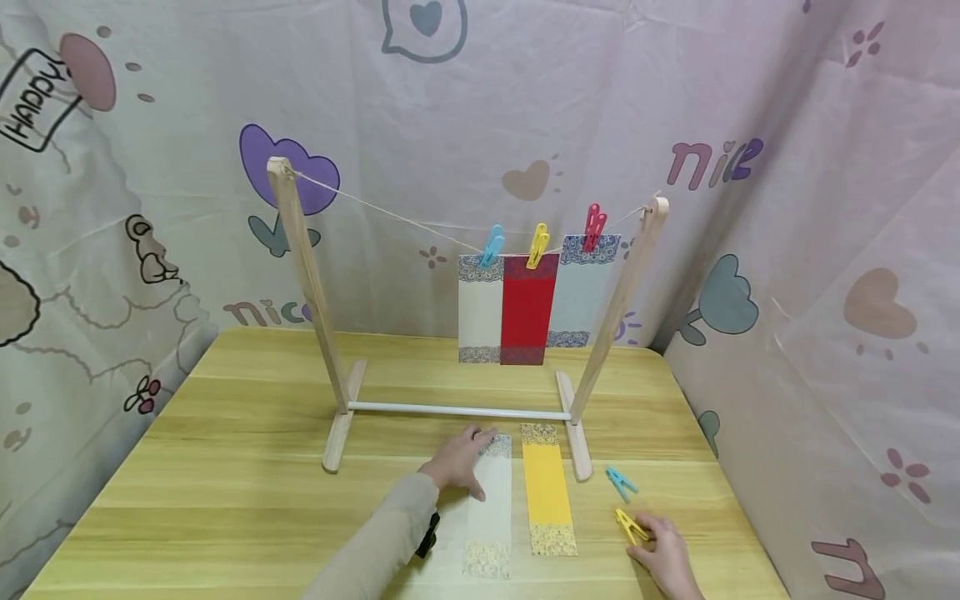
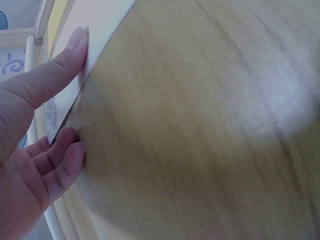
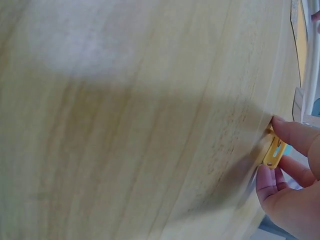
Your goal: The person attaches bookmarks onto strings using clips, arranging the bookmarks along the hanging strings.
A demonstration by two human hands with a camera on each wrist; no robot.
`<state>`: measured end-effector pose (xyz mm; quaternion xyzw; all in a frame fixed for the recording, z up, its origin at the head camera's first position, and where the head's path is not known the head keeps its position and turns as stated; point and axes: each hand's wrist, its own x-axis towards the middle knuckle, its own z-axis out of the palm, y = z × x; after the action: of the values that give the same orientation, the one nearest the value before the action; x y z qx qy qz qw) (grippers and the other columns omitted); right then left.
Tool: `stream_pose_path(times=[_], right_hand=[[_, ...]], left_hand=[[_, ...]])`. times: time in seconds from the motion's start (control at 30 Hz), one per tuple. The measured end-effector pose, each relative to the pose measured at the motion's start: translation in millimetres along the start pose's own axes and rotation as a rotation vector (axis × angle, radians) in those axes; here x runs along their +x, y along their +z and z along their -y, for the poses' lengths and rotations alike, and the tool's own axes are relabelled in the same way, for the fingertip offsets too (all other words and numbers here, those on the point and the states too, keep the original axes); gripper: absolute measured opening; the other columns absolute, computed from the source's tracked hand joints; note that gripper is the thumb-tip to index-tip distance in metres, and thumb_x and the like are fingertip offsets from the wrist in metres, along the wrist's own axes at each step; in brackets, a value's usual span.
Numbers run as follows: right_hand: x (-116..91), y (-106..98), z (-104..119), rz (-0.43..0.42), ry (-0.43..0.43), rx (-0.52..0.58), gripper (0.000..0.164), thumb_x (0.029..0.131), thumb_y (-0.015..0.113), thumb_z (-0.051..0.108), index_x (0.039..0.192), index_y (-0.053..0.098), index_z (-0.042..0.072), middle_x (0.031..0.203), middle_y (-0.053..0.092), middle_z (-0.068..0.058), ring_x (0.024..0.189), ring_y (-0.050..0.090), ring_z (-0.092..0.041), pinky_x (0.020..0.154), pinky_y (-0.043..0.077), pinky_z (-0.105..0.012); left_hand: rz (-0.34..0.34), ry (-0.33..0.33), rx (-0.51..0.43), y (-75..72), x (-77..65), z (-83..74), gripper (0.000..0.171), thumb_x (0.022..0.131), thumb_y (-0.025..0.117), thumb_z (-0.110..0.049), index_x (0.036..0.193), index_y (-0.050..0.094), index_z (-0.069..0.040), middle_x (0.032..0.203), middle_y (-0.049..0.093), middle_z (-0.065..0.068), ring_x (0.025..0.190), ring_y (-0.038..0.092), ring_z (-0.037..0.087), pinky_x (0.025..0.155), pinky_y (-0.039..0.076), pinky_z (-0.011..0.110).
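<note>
My left hand [image 1: 456, 463] is spread over the upper left side of a white strip of card [image 1: 491, 500] with patterned ends, lying flat on the table. In the left wrist view the thumb [image 2: 67, 57] lies over the card and the other fingers bend near its edge. At the lower right, my right hand [image 1: 664, 552] pinches a yellow clothespin [image 1: 630, 526] at table level; the right wrist view shows the clothespin [image 3: 274, 151] between thumb and fingers. A blue clothespin [image 1: 621, 482] lies just beyond it. Between the hands lies a yellow card strip [image 1: 547, 487].
A wooden stand with a left post [image 1: 309, 275] and right post [image 1: 621, 308] carries a sagging string [image 1: 390, 215]. From it hang white [image 1: 480, 310], red [image 1: 527, 312] and pale blue [image 1: 579, 296] cards on blue, yellow and red clothespins. A white bar [image 1: 457, 410] joins the feet.
</note>
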<state>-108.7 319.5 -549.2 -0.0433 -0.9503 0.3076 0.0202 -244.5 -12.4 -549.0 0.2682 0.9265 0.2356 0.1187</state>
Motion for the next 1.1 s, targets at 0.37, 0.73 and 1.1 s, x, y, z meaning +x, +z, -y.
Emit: stream_pose_path(times=[0.37, 0.73, 1.1], right_hand=[[2.3, -2.2, 0.1, 0.007, -0.001, -0.019, 0.036, 0.064, 0.074, -0.002, 0.094, 0.058, -0.012, 0.087, 0.053, -0.013, 0.076, 0.053, -0.023, 0.065, 0.044, -0.029], [10.2, -4.1, 5.1, -0.047, -0.053, 0.03, 0.033, 0.069, 0.068, -0.006, 0.099, 0.055, -0.008, 0.09, 0.057, -0.014, 0.074, 0.056, -0.021, 0.065, 0.046, -0.029], [21.8, -1.7, 18.3, -0.065, -0.062, 0.204, 0.032, 0.076, 0.063, -0.007, 0.106, 0.054, -0.007, 0.097, 0.058, -0.016, 0.08, 0.057, -0.024, 0.066, 0.05, -0.027]], left_hand=[[-0.051, -0.017, 0.033, 5.0, -1.0, 2.9, 0.117, 0.04, 0.084, -0.04, 0.136, 0.03, 0.0, 0.133, 0.028, 0.018, 0.107, 0.047, 0.03, 0.084, 0.044, 0.033], [-0.132, 0.005, -0.002, 9.6, -0.9, 8.9, 0.116, 0.035, 0.085, -0.043, 0.132, 0.035, -0.005, 0.121, 0.037, 0.016, 0.109, 0.043, 0.029, 0.09, 0.04, 0.038], [-0.161, 0.053, -0.082, 14.6, -4.0, 9.9, 0.115, 0.037, 0.086, -0.034, 0.134, 0.032, -0.003, 0.131, 0.04, 0.017, 0.117, 0.04, 0.033, 0.096, 0.032, 0.046]])
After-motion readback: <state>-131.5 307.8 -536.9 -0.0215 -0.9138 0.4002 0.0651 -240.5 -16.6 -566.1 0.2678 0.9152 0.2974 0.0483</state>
